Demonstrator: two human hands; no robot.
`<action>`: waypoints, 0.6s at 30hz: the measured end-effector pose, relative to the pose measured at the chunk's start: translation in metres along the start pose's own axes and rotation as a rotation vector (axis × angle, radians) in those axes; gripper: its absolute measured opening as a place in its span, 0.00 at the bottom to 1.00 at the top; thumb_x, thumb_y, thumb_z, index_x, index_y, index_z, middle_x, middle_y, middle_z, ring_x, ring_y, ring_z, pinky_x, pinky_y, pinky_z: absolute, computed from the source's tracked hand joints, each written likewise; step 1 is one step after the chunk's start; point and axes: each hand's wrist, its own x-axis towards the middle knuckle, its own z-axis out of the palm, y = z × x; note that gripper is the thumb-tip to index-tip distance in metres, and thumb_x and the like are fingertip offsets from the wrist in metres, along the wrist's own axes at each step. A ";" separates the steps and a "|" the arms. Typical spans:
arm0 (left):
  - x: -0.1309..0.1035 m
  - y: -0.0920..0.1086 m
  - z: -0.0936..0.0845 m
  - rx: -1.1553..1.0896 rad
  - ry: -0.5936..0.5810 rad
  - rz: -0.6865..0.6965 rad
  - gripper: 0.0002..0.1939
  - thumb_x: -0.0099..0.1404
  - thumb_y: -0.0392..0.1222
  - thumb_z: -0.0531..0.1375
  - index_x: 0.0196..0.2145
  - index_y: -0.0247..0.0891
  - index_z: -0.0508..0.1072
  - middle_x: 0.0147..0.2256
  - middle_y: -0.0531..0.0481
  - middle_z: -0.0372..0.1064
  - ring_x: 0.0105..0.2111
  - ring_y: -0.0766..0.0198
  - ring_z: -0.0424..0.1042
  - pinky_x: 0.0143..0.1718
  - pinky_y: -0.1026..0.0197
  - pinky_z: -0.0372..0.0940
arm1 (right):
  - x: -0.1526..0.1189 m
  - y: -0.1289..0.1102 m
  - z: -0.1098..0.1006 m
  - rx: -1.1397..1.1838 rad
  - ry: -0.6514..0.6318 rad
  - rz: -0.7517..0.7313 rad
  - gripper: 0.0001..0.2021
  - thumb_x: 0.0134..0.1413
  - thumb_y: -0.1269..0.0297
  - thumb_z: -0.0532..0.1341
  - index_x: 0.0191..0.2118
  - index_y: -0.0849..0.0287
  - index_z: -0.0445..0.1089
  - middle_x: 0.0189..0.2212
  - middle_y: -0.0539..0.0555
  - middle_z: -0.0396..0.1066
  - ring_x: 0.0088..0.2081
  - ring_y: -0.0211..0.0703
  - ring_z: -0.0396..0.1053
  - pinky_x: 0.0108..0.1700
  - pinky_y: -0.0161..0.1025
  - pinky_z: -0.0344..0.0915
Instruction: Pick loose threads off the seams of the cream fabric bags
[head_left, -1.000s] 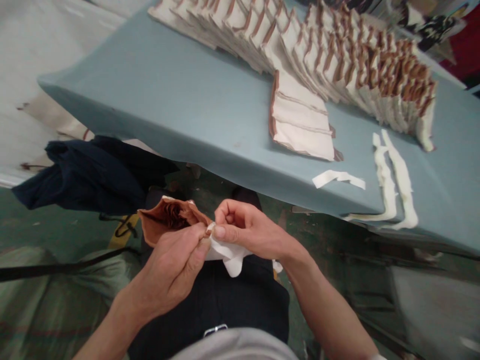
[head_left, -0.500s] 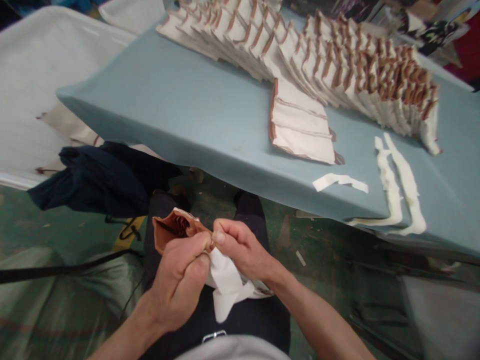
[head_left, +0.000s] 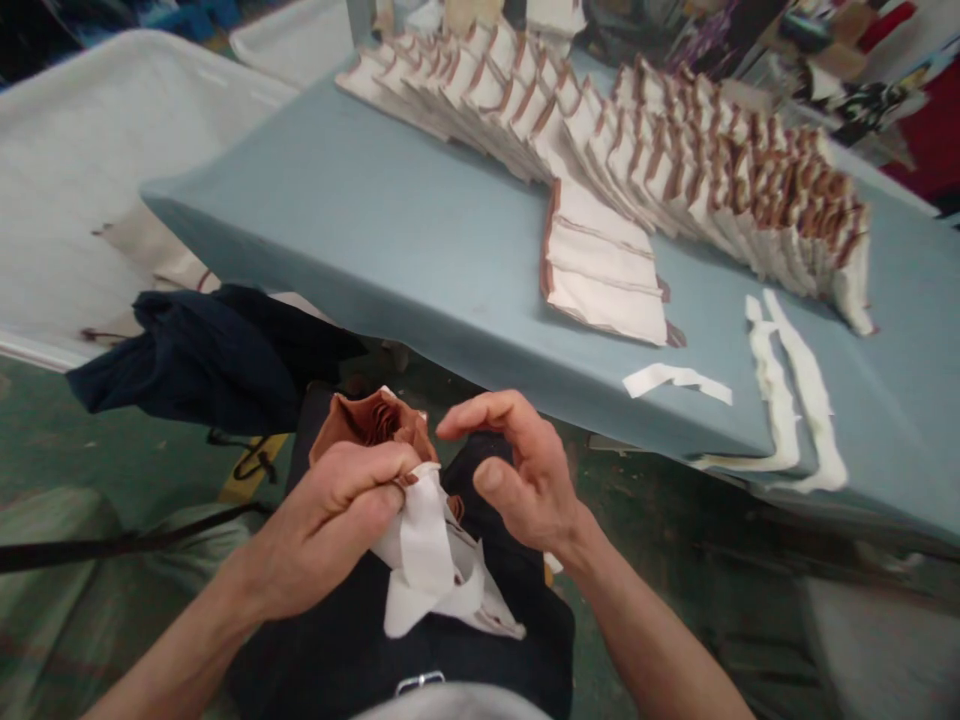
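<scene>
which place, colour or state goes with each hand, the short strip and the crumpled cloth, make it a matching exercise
1. left hand
2. right hand
3. short strip
4. crumpled cloth

A. dark blue
B. open, holding nothing
C. lying on the table
D. gripping the brown and white piece

Pairs: 1-D, 2-B, 3-C, 4-A

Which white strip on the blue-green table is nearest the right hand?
The short, bent white strip, closest to the right hand; the two long white strips lie farther to the right.
</scene>
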 end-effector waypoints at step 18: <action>-0.012 0.011 -0.010 0.286 0.123 -0.050 0.09 0.73 0.34 0.53 0.39 0.44 0.72 0.26 0.57 0.74 0.19 0.66 0.66 0.19 0.63 0.57 | 0.054 -0.027 -0.013 -0.156 -0.722 0.175 0.22 0.67 0.46 0.64 0.28 0.57 0.62 0.25 0.45 0.60 0.27 0.34 0.58 0.31 0.35 0.51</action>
